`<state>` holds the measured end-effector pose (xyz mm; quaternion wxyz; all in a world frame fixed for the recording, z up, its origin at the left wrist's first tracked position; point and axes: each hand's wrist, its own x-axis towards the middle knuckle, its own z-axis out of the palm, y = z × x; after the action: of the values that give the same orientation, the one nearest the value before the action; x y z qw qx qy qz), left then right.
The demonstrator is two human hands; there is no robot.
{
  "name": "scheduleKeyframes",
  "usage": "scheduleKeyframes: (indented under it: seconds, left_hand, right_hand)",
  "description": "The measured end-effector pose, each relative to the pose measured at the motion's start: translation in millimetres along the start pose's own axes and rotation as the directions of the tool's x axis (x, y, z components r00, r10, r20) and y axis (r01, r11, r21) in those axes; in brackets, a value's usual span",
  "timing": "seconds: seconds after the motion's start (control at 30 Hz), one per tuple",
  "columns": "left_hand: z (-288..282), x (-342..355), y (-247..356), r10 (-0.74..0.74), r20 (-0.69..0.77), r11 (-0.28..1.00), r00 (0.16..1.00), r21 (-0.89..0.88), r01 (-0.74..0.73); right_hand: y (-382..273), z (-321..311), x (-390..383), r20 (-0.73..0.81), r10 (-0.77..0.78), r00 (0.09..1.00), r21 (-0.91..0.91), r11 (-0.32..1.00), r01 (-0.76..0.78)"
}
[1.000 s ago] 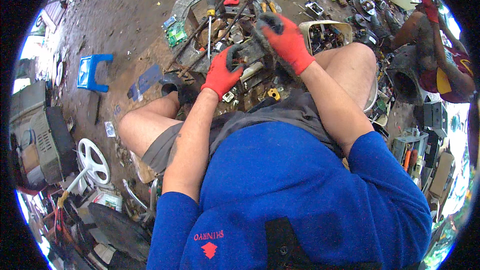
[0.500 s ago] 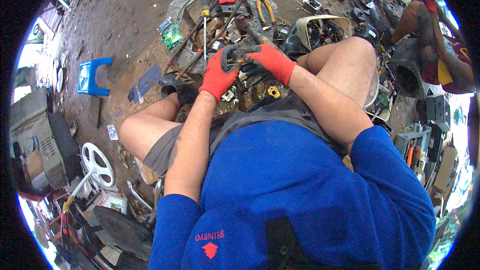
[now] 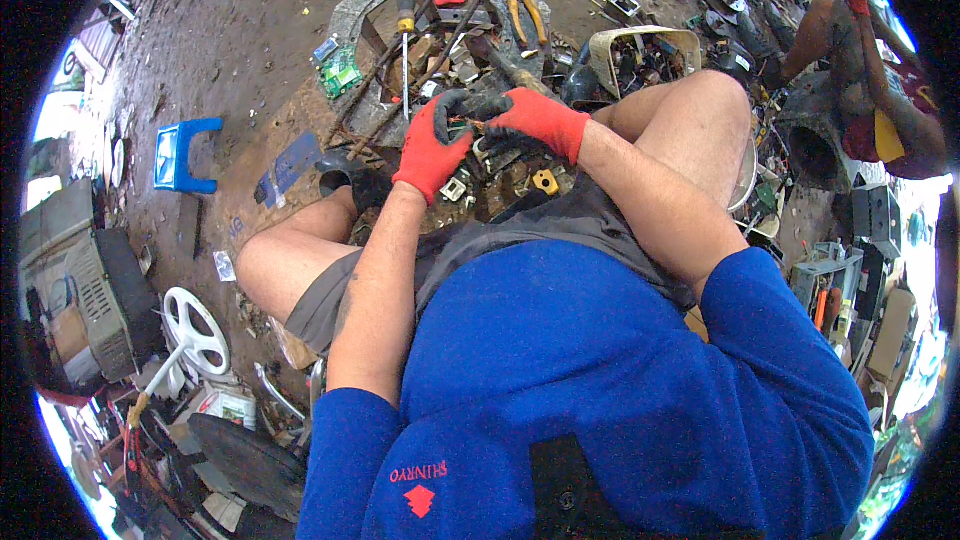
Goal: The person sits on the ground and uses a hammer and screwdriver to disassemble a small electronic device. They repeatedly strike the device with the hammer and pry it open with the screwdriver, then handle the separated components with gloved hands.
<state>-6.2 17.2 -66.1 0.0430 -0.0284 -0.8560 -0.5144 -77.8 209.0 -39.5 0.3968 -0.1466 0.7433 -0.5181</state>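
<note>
Both my hands wear red gloves with dark fingers and meet over the scrap-strewn ground before my lap. My left hand (image 3: pixel 435 150) is closed, thumb and fingers bent round a small piece with coppery strands that I cannot identify. From the other side my right hand (image 3: pixel 540 122) pinches at the same piece; most of it is hidden by the gloves. Just beyond lie a long screwdriver (image 3: pixel 405 20) with a yellow and black handle, orange-handled pliers (image 3: pixel 524 23) and a thick wooden handle (image 3: pixel 520 70). A yellow block (image 3: pixel 545 182) lies close to my lap.
A green circuit board (image 3: pixel 342 78) lies left of the metal frame (image 3: pixel 350 15). A cream bin (image 3: pixel 600 52) full of scrap stands beside my right knee. Further left is a blue stool (image 3: pixel 187 154). Another person's arm (image 3: pixel 876 70) shows at the far right.
Both hands have shifted slightly left, still close together around the small piece. The surrounding tools and scrap have stayed where they were.
</note>
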Motion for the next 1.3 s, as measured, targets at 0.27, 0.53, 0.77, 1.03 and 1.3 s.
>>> scheduleKeyframes:
  seconds: [0.27, 0.53, 0.77, 1.03, 1.3]
  left_hand:
    - [1.3, 1.1, 2.6, 0.068, 0.023, 0.989, 0.997, 0.133, -0.070]
    - [-3.7, -2.5, -13.8, 0.049, 0.030, 0.999, 0.998, -0.007, -0.049]
    - [-1.5, -0.5, -38.7, -0.002, 0.066, 0.975, 0.998, -0.220, 0.016]
    - [-3.0, 4.2, -14.1, -0.039, 0.128, 0.925, 0.991, -0.371, 0.085]
    - [-2.0, 0.9, -22.7, -0.031, 0.058, 0.925, 0.998, -0.376, 0.051]
  right_hand:
    - [10.4, 0.3, 9.1, 0.031, -0.082, 0.996, -0.178, 0.980, 0.086]
    - [13.2, 11.3, 17.3, -0.043, -0.122, 0.992, -0.298, 0.949, 0.104]
    - [10.5, 15.5, 15.5, -0.102, -0.120, 0.988, -0.244, 0.965, 0.092]
    - [11.7, 9.7, 11.1, -0.089, -0.125, 0.988, -0.179, 0.978, 0.107]
    - [1.8, 32.1, -5.2, -0.260, -0.217, 0.941, -0.292, 0.946, 0.137]
